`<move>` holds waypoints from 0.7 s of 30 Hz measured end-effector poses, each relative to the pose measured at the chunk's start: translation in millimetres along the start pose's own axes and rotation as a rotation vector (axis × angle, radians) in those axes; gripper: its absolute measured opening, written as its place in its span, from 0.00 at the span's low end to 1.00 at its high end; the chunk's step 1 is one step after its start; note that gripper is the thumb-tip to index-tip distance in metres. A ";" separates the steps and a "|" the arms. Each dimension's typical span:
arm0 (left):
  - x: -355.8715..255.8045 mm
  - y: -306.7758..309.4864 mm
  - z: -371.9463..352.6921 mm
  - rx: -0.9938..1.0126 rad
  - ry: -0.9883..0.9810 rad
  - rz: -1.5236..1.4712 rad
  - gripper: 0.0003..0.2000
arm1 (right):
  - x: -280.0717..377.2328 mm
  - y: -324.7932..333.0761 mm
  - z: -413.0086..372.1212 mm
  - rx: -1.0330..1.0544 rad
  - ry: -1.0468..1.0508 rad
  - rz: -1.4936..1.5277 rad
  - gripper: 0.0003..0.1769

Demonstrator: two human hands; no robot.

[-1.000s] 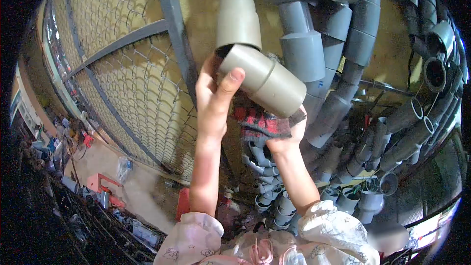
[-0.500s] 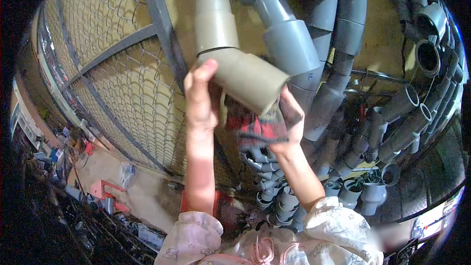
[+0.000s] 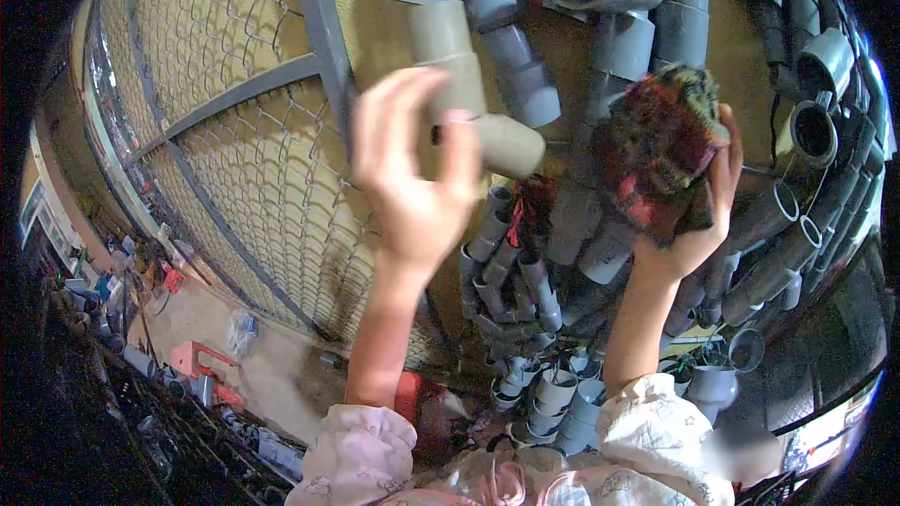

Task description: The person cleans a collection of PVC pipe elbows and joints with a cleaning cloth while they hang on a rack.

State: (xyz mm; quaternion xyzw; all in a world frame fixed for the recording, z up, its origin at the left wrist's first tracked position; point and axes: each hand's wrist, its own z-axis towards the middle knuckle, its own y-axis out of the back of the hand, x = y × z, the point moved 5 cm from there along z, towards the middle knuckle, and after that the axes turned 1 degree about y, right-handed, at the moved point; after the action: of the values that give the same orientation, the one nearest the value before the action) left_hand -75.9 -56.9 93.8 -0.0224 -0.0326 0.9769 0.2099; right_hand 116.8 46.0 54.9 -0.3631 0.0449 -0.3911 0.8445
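My left hand (image 3: 412,159) is raised with its fingers apart and curved, holding nothing I can see. Just beyond it hangs a beige pipe elbow (image 3: 511,145), below a beige straight coupling (image 3: 445,42); the fingers cover part of where they join. Bunched in my right hand (image 3: 698,225) is a red, black and green cloth (image 3: 661,150), its fingers wrapped behind it. The cloth hides some of the grey pipe fittings behind it. A string of smaller grey fittings (image 3: 516,66) hangs right of the beige ones.
A chain-link panel with a grey metal frame (image 3: 323,28) stands on the left. Grey pipe strings (image 3: 680,28) hang at the upper right, and several grey fittings (image 3: 553,394) cluster below. A red frame-like object (image 3: 202,365) lies on the floor at left.
My right hand has moved right and up with the cloth, away from the beige elbow. My left hand has let go of the elbow, which now hangs farther from me.
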 end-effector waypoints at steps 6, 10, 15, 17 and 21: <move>-29.6 -58.2 18.1 0.139 -0.126 0.404 0.19 | 4.4 -5.2 6.2 -0.120 0.041 0.128 0.20; -4.5 -76.1 21.5 0.536 0.090 0.692 0.27 | 7.3 1.8 0.9 -0.135 0.124 -0.039 0.20; 35.1 -88.7 3.5 0.544 0.081 0.768 0.27 | 10.7 1.8 1.8 -0.129 0.080 0.018 0.20; 48.1 -92.8 -7.1 0.419 0.113 0.627 0.25 | 12.1 -1.1 2.2 -0.149 0.123 -0.010 0.20; 39.2 -76.0 -7.5 0.459 0.253 0.493 0.27 | 11.4 -17.3 -1.4 -0.138 0.356 -0.321 0.20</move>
State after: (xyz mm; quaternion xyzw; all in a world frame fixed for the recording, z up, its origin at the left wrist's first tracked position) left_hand -80.2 28.8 90.6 -0.1028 0.2202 0.9696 -0.0301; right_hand 113.3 29.9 67.4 -0.3477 0.1613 -0.5741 0.7235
